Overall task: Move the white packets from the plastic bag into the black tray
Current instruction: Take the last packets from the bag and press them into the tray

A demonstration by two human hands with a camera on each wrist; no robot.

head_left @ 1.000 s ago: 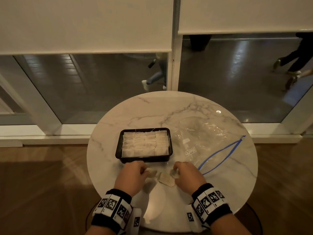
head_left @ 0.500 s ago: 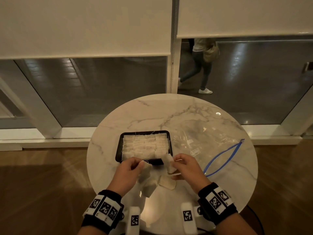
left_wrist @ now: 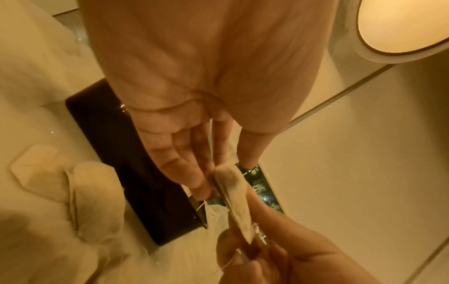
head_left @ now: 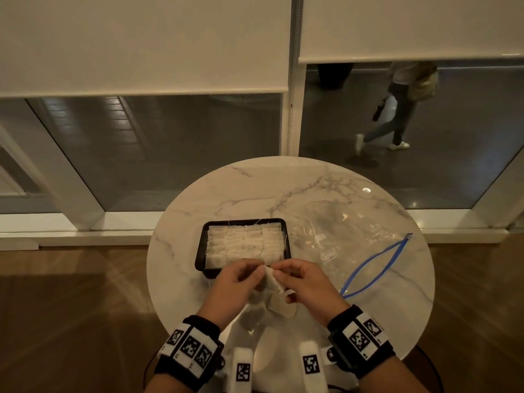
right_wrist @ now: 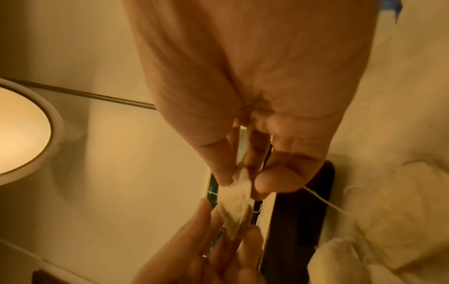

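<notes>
So we're pinching 1 white packet (head_left: 272, 282) between left hand (head_left: 232, 287) and right hand (head_left: 307, 285), just before the nearly full black tray (head_left: 200, 251); its trailing string (snagging loose packets (head_left: 279, 306) below) risks dragging them off.

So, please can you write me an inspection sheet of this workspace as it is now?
Surface: round marble table, by a window.
Job's things: black tray nearly full of white packets; one packet held between both hands; more loose packets on the table below the hands; clear plastic bag with blue zip lies flat right of the tray.
Clutter: nothing seen.
Grippers: left hand and right hand both pinch the held packet.
Cables: nothing seen; only thin packet strings.
Surroundings: lowered roller blinds, wooden floor, a person walking outside.
</notes>
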